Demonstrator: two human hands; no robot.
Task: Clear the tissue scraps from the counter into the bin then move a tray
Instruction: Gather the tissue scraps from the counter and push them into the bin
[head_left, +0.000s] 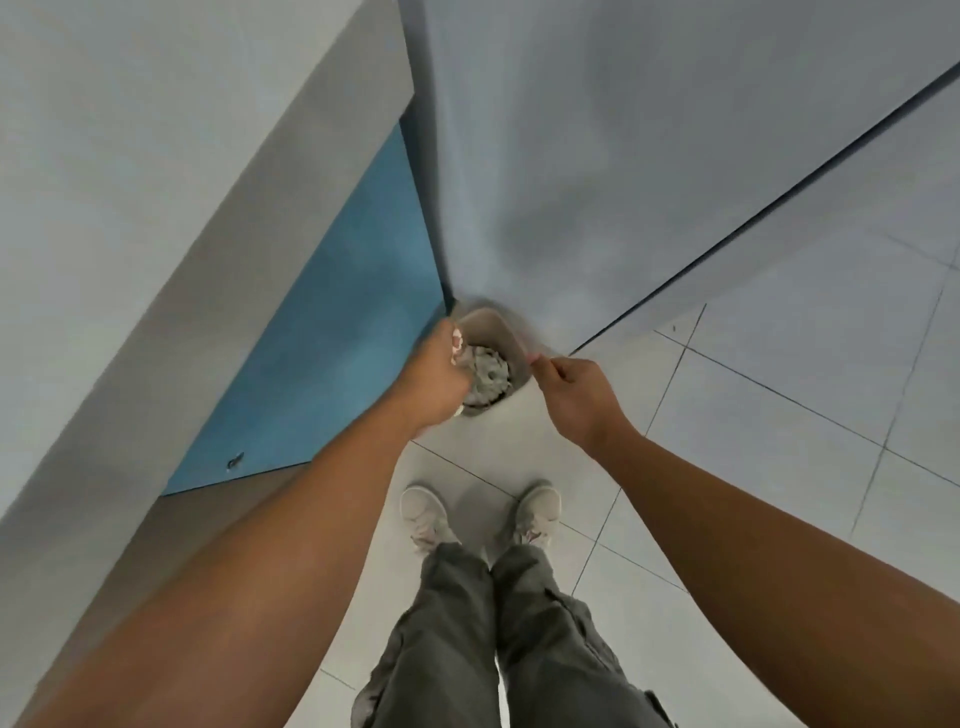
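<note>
Head view looks straight down on the tissue scraps (457, 343): pale bits showing at the curled fingertips of the left hand (436, 374), with one more peeking out under its palm. They are blurred, so they may partly be fingernails. That hand is clenched around them directly above the mouth of a small beige bin (514, 340), which stands on the floor in a corner. Just beyond the left knuckles, inside the bin, lies a grey crumpled wad (485, 374). The right hand (571, 389) sits just right of the bin, thumb and forefinger pinched together at its rim; I cannot tell whether they hold the rim, a scrap or nothing. Left of the left hand is a blue cabinet door (322, 338) under a grey counter edge (156, 208). Beyond both hands rises a grey wall (571, 156). Nearer the body than the hands, pale shoes (426, 514) and olive trousers (467, 649) stand on white floor tiles (779, 415)
</note>
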